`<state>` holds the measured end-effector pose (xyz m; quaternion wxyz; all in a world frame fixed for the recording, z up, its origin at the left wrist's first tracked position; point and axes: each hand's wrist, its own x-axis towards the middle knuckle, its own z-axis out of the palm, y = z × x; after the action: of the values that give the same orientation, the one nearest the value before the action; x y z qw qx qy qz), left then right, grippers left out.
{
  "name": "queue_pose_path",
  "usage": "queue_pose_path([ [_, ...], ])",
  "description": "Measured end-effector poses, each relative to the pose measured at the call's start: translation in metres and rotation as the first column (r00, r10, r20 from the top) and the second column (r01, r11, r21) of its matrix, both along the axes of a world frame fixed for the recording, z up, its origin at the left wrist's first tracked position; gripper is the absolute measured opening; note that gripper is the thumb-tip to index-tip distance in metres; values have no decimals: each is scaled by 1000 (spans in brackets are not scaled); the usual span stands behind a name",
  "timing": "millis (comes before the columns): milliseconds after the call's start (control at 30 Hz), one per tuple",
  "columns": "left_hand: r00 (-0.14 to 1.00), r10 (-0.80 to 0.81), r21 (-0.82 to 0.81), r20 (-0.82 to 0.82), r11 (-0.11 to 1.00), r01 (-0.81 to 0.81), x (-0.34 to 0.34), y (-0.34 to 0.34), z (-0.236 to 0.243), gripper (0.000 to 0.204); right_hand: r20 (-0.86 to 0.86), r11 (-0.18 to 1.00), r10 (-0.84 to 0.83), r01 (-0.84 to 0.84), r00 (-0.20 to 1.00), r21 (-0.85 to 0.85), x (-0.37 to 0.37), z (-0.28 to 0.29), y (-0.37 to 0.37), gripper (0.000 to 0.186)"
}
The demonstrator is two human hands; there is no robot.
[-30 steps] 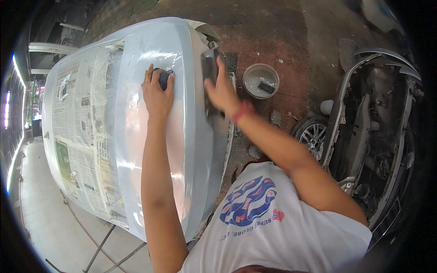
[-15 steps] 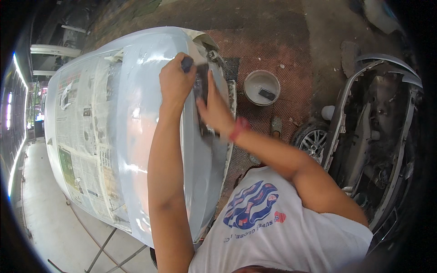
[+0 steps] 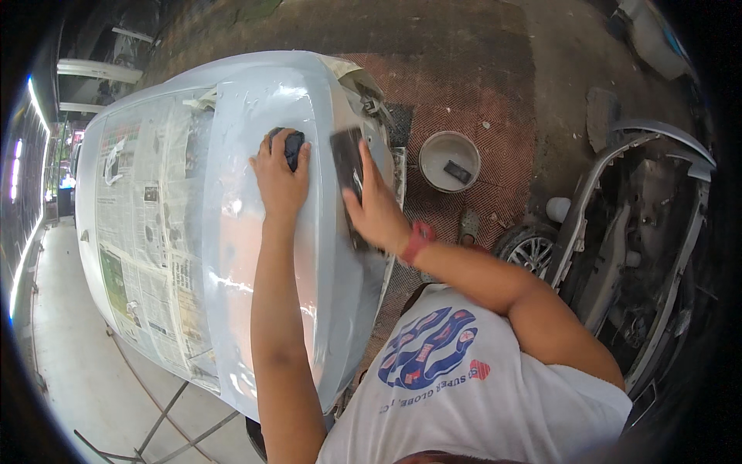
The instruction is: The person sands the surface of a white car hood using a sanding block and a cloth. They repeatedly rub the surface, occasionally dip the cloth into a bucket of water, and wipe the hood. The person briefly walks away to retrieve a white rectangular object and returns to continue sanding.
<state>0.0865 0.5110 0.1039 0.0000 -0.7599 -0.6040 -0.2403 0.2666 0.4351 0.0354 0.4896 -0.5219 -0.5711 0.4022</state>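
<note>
A pale grey-primed car panel, wet and shiny with pinkish patches, lies under both my hands. My left hand is closed round a dark, crumpled wad, perhaps a cloth or sponge, and rests on the panel. To its right, my right hand grips a long, dark sanding block along the panel's right edge. The block's lower end is blurred by motion. My right fingers point toward the far end, with the thumb across the block.
Taped newspaper covers the glass at the left. A white bucket with a dark block in it stands on the reddish mat to the right. Beyond are a wheel and a removed bumper. Metal stand legs cross the floor lower left.
My left hand with the dark wad has moved nearer and slightly left, away from the sanding block. The right hand and block have shifted a little nearer and right.
</note>
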Motion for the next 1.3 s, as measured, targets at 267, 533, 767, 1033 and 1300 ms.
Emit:
queue_pose_path([
  [267, 1000, 25, -37, -14, 999, -25, 11, 7, 9, 35, 9, 972, 23, -20, 1000, -235, 45, 7, 173, 92],
  [533, 1000, 18, -36, 13, 999, -17, 0, 3, 3, 35, 6, 998, 56, -56, 998, 36, 11, 3, 39, 95],
  [767, 999, 34, -77, -12, 996, -35, 2, 11, 3, 33, 93, 974, 68, -46, 993, -224, 45, 10, 188, 92],
  [1033, 1000, 28, -54, -5, 998, -28, 2, 6, 2, 35, 90, 999, 1, -4, 996, 34, 22, -5, 88, 93],
  [1300, 999, 39, -31, -3, 999, -39, 1, 6, -1, 35, 30, 997, 55, -53, 998, -54, 25, -5, 111, 94],
])
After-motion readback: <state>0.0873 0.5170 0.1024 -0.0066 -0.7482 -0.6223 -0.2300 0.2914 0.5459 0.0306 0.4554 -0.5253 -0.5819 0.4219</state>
